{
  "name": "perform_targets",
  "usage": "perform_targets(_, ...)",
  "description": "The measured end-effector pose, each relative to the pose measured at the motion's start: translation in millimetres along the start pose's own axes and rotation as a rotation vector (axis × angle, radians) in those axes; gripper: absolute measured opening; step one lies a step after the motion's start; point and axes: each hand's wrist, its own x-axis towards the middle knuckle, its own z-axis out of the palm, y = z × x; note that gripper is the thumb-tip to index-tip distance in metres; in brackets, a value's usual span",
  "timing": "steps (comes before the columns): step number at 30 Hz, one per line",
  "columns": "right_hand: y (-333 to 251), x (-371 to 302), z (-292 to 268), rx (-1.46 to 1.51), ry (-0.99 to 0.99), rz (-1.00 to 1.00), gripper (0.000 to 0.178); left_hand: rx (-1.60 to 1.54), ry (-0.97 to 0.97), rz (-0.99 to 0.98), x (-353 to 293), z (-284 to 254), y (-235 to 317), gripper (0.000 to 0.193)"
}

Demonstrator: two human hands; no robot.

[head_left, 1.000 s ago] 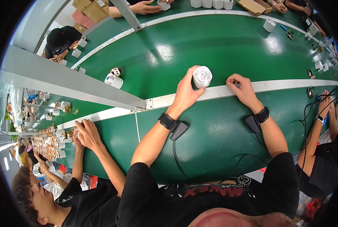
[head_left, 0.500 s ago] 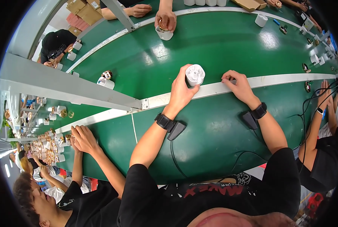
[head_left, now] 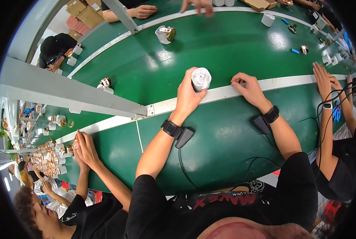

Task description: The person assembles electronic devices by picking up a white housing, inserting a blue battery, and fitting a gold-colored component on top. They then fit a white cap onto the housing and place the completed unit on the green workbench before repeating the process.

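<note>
My left hand (head_left: 189, 92) is closed round a white plastic housing (head_left: 201, 79), held just over the metal rail (head_left: 221, 94). The housing's moulded end, with ribs and a central post, faces up. To its right, at the rail's edge, my right hand (head_left: 247, 89) has its fingers curled with thumb and index pinched together. Anything between those fingertips is too small or hidden to name. The two hands are apart. Each wrist wears a black strap with a small cabled box.
Green belt (head_left: 233, 44) runs beyond the rail, carrying a white housing with a copper-coloured part (head_left: 164, 35) and a blue cylinder (head_left: 295, 51). A grey post (head_left: 78, 89) stands at left. Co-workers sit on both sides; many housings (head_left: 50, 159) crowd the far left. Black cables (head_left: 320, 107) hang at right.
A co-worker's hand across the belt has let go of a housing and drawn back. Things on the belt have shifted left. My left hand has moved slightly left with its housing.
</note>
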Motion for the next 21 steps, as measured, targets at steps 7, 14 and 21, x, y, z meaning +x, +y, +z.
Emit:
perform_targets(7,14.0,3.9,2.8,0.084,-0.003,-0.071,0.009,-0.042,-0.01,-0.028,1.8,2.5,-0.3,0.065)
perform_targets(14,97.2,27.8,-80.0,-0.194,0.648,0.105,0.013,0.01,0.004,0.005,2.1,8.5,2.2,0.066)
perform_targets(21,209.6,40.2,-219.8,-0.773,0.966,0.298,0.047,0.047,0.018,-0.032,7.8,15.7,16.6,0.066)
